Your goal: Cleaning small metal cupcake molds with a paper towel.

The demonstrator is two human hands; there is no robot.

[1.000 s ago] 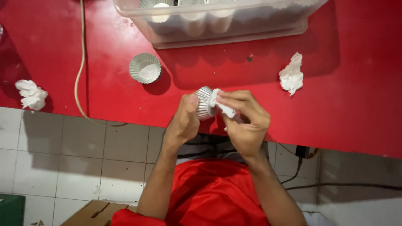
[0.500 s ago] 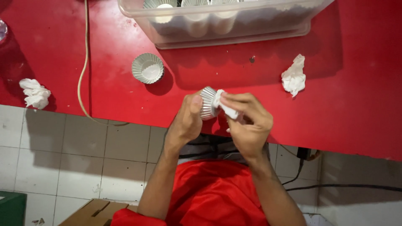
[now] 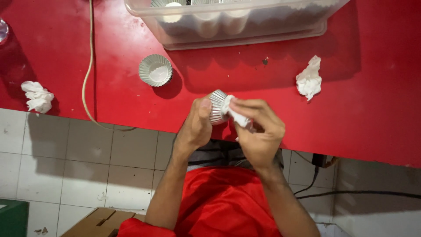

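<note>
Fluted metal cup, pinched in my left hand; my right hand presses a white tissue into it, below the plastic bin.

Red table spans the upper frame, surface scuffed, edge running slightly diagonal. Below it: floor of pale square tiles with dark grout. Cardboard box at bottom edge, green object in lower left corner. Black cable trails across floor at right.
</note>
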